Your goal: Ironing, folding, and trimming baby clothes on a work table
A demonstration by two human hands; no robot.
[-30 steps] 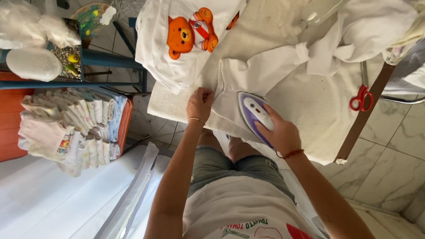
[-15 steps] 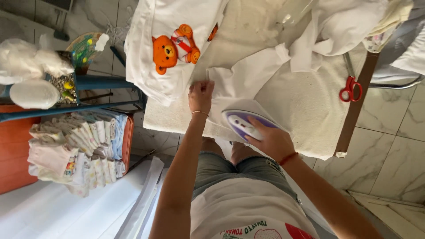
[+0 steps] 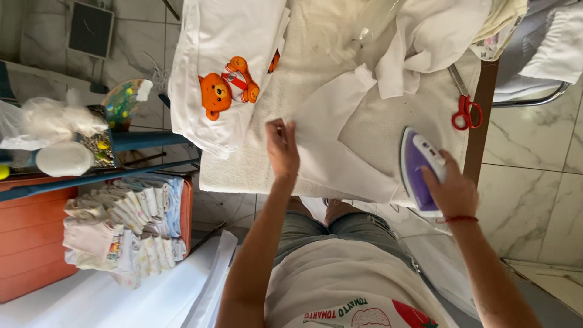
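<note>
My right hand grips the handle of a purple and white iron, which stands at the near right part of the towel-covered ironing table. My left hand pinches the edge of a white garment spread flat on the towel, left of the iron. A white shirt with an orange bear print lies at the table's left end, partly hanging over the edge.
Red-handled scissors lie on the table's right edge. More white cloth is bunched at the far side. An orange box holds a pile of folded small clothes at my left. A blue rack carries bags and a white lid.
My right hand has carried the iron off the garment to the right. My left hand has shifted along the white garment's edge, and the view has moved.
</note>
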